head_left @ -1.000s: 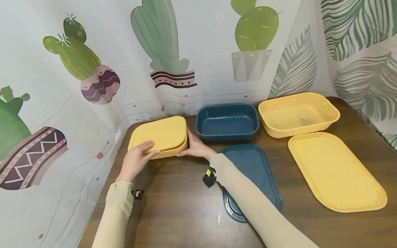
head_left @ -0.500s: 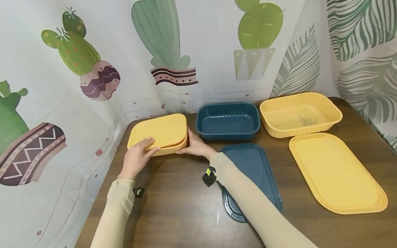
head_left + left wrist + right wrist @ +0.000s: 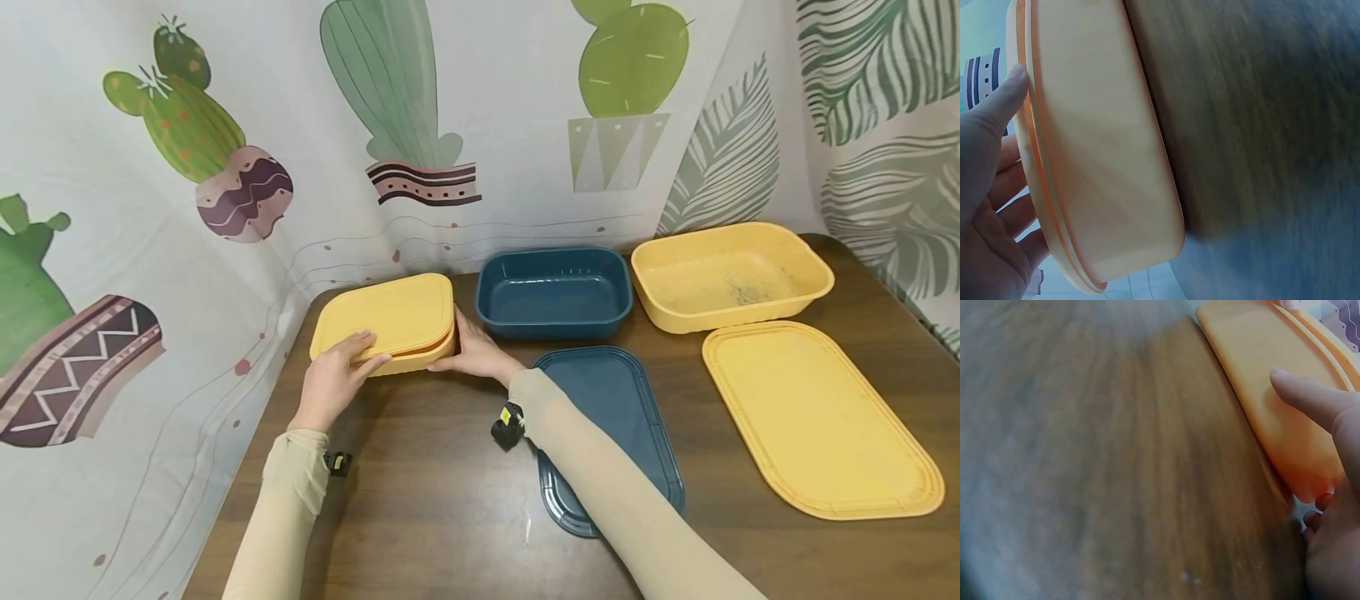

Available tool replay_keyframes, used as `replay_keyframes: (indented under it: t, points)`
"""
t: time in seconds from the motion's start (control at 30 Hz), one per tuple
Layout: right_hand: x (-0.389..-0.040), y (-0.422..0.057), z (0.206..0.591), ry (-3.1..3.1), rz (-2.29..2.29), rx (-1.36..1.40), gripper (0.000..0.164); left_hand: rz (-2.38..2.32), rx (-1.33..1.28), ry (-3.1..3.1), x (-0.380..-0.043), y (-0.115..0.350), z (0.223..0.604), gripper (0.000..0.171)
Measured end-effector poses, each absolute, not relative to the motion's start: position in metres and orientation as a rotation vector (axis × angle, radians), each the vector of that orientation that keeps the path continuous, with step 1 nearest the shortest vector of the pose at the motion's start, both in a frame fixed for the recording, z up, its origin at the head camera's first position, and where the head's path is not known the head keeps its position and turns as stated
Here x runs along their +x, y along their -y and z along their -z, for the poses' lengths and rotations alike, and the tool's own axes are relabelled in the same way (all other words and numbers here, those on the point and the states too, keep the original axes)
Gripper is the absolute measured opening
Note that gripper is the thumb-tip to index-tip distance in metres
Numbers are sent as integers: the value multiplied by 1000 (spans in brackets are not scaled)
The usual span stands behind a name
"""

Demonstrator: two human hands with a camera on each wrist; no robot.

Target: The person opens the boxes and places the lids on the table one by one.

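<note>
At the table's back left stands a small yellow box (image 3: 412, 364) with a matching yellow lid (image 3: 393, 312) on top. The lid sits tilted: a dark gap shows under its front right edge. My left hand (image 3: 330, 383) holds the lid's front left part, fingers on its top and thumb along the front rim; the left wrist view shows the thumb (image 3: 1007, 100) on that rim. With my right hand (image 3: 480, 354) I grip the box's front right corner, thumb on the front wall and fingers round the right side. In the right wrist view those fingertips are partly hidden.
A dark blue box (image 3: 555, 321) and a larger yellow box (image 3: 720, 321), both uncovered, stand along the back. Before them lie a blue lid (image 3: 622, 408), partly under my right forearm, and a large yellow lid (image 3: 825, 425). A printed curtain (image 3: 517, 108) hangs behind the table (image 3: 427, 500).
The gap under the small lid's front right edge looks slightly wider than one second ago. Both hands keep their places on the lid and box; the head view has shifted a little.
</note>
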State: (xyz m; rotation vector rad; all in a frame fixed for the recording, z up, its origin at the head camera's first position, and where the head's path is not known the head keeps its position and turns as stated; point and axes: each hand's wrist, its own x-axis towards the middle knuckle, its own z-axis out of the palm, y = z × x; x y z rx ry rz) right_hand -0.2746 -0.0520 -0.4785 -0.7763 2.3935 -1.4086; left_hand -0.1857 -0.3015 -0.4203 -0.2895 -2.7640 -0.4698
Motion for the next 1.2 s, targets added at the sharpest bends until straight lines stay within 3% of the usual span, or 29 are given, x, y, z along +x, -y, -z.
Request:
replay_keyframes:
  t: [0.4,0.67,1.2]
  points:
    - [-273,50,479,-2435,1399,-773,124,480,-298,2733,-188,298,424,56]
    - [-268,53,480,-2517,1233,-797,119,542,-204,2708,-195,301,427,44]
    - [-267,53,479,-2499,1184,-786,114,535,-239,2702,-200,300,431,44]
